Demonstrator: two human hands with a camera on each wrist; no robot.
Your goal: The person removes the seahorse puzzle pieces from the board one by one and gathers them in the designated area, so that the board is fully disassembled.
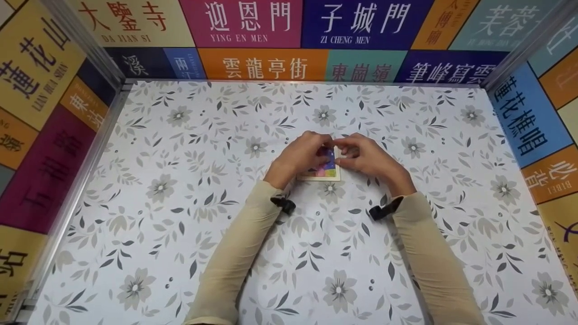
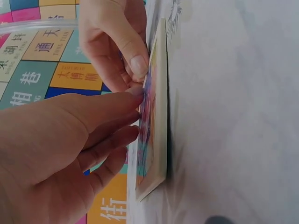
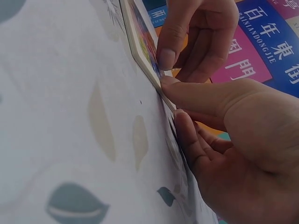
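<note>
Head view: a small cream-framed colourful picture lies on a floral counter; the left hand covers part of it, the right hand meets its right edge.

Left wrist view: the left hand, partly open, rests fingertips on the picture.

Right wrist view: the right hand's thumb and forefinger, parted, touch the frame.

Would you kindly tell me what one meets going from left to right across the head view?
Left wall of signs → left hand → small picture board → right hand → right wall of signs.
</note>
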